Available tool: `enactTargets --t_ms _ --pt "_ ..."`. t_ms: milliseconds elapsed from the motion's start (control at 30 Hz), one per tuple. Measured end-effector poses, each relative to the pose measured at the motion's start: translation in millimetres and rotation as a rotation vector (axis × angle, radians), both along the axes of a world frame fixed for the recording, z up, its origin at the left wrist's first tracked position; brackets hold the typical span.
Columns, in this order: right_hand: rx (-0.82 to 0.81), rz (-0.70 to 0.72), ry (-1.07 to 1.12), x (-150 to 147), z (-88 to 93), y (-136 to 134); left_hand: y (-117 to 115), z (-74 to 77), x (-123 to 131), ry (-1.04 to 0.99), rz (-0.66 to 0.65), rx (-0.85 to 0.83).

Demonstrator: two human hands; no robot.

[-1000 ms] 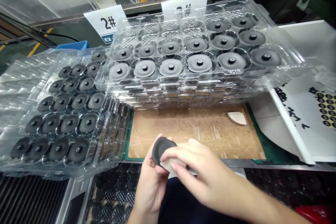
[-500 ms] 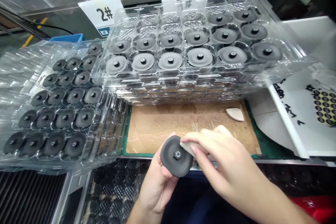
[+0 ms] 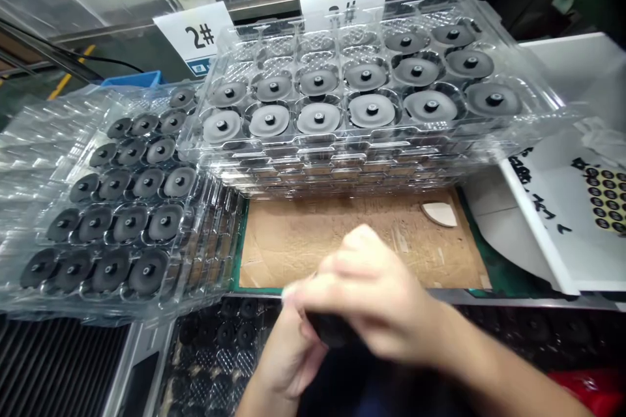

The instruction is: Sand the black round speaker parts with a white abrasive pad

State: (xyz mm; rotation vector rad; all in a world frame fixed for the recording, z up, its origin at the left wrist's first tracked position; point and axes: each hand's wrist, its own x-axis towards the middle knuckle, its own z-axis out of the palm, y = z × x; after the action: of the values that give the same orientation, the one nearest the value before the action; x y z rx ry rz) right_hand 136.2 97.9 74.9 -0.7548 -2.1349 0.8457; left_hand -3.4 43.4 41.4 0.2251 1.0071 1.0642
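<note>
My left hand [image 3: 288, 355] is low at the bench's front edge, under a dark grey rubber-like disc [image 3: 332, 329]. My right hand [image 3: 366, 290] is blurred by motion and curls over the disc, hiding most of it. Any pale pad in my right hand is hidden or too blurred to tell. Beyond my hands lies a cardboard sheet [image 3: 313, 247]. Stacked clear plastic trays [image 3: 342, 150] stand behind it, and a second stack [image 3: 210, 221] stands to the left. Their pockets hold several grey discs with dark central studs.
A pale wedge-shaped piece [image 3: 439, 214] lies on the cardboard. Paper "2#" labels [image 3: 195, 32] stand behind the trays. A white board with black dot stickers [image 3: 606, 199] sits at right. Below the bench edge is a tray of dark parts [image 3: 220, 339], with something red [image 3: 587, 384] at lower right.
The disc's studded face no longer shows. My right hand has moved over the disc and is blurred, and the pale pad seen earlier is out of sight.
</note>
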Motion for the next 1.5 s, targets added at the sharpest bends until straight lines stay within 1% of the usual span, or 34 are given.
enactTargets --t_ms 33,100,133,167,233,300,367,400,467,500,567,633,667,700,733,800,833,867,900,1000,1033,1067,1133,1167,1233,1300,1333,1400,1433,1467,1500 --pt "-0.064 -0.112 0.005 3.7 -8.9 4.9 1.0 -0.6 -1.4 -0.034 -0.035 0.002" --pt "-0.240 -0.351 -0.025 12.2 -31.7 10.9 2.7 -2.2 -5.3 -0.113 -0.075 0.017" --pt "-0.323 -0.432 -0.047 15.7 -44.3 9.8 3.3 -3.2 -7.2 -0.136 -0.067 0.028" --pt "-0.388 -0.470 -0.067 18.1 -56.9 5.0 3.6 -4.6 -8.8 -0.149 -0.048 0.038" --pt "-0.453 -0.440 -0.091 19.1 -79.7 -14.4 4.2 -7.8 -11.0 -0.147 -0.008 0.053" --pt "-0.490 -0.381 -0.109 17.0 -96.8 -40.2 5.0 -10.8 -11.8 -0.137 0.019 0.053" --pt "-0.528 -0.351 -0.125 15.6 -105.9 -60.5 6.3 -12.3 -11.4 -0.125 0.045 0.053" --pt "-0.540 -0.354 -0.128 16.0 -106.9 -65.6 6.9 -12.4 -10.7 -0.117 0.058 0.053" --pt "-0.551 -0.403 -0.119 18.8 -100.5 -63.9 7.8 -11.4 -8.2 -0.103 0.077 0.060" --pt "-0.553 -0.438 -0.111 20.4 -92.9 -58.2 7.9 -10.6 -6.3 -0.097 0.080 0.063" --pt "-0.524 -0.537 -0.049 20.6 -70.2 -42.9 6.9 -9.4 -1.5 -0.087 0.072 0.069" --pt "-0.437 -0.597 0.063 14.7 -42.6 -30.1 4.3 -9.5 3.2 -0.076 0.065 0.088" --pt "-0.368 -0.591 0.116 9.9 -29.8 -26.5 2.6 -10.1 4.7 -0.071 0.058 0.095" --pt "-0.295 -0.551 0.135 4.6 -18.8 -24.8 0.8 -11.0 5.5 -0.066 0.048 0.096" --pt "-0.242 -0.482 0.127 -0.4 -10.3 -24.7 -1.0 -12.1 5.6 -0.059 0.038 0.090" --pt "-0.230 -0.284 0.034 -7.3 -0.7 -26.5 -4.0 -13.7 4.4 -0.034 0.037 0.058" --pt "-0.252 -0.197 -0.017 -9.3 0.9 -27.0 -5.0 -13.9 3.9 -0.023 0.048 0.039" --pt "-0.277 -0.143 -0.056 -10.6 1.2 -26.8 -5.7 -13.7 3.9 -0.015 0.059 0.031" --pt "-0.279 -0.140 -0.078 -11.8 0.9 -26.0 -6.2 -13.0 4.6 -0.014 0.060 0.030" --pt "-0.127 -0.318 -0.060 -14.5 1.3 -23.4 -7.2 -8.8 7.9 -0.064 0.023 0.033" --pt "-0.097 -0.325 -0.040 -13.8 2.8 -23.9 -7.5 -7.1 8.2 -0.088 0.013 0.037" --pt "-0.107 -0.284 -0.021 -11.3 4.9 -25.5 -7.8 -5.5 7.8 -0.107 0.011 0.041" --pt "-0.218 -0.143 0.006 -0.8 9.3 -31.2 -7.8 -2.9 5.4 -0.135 0.007 0.051" --pt "-0.286 -0.102 0.009 6.7 10.9 -34.5 -7.5 -1.9 4.2 -0.148 0.001 0.059" --pt "-0.379 -0.119 -0.021 21.8 12.5 -39.5 -6.1 -0.3 3.9 -0.179 -0.013 0.069" --pt "-0.382 -0.200 -0.084 31.4 12.6 -40.6 -4.6 1.5 6.9 -0.221 -0.009 0.079" --pt "-0.338 -0.253 -0.123 32.8 12.5 -39.3 -4.2 2.7 9.2 -0.233 -0.002 0.081" --pt "-0.159 -0.337 -0.186 29.4 11.9 -32.9 -3.9 5.7 13.1 -0.236 0.013 0.076" --pt "-0.045 -0.333 -0.189 25.8 11.4 -28.2 -4.0 7.3 14.1 -0.232 0.008 0.065" --pt "0.057 -0.285 -0.153 21.8 10.7 -22.9 -4.3 8.9 14.2 -0.225 -0.009 0.052" --pt "0.118 -0.198 -0.087 18.2 9.7 -17.7 -4.5 10.1 13.5 -0.215 -0.034 0.044"
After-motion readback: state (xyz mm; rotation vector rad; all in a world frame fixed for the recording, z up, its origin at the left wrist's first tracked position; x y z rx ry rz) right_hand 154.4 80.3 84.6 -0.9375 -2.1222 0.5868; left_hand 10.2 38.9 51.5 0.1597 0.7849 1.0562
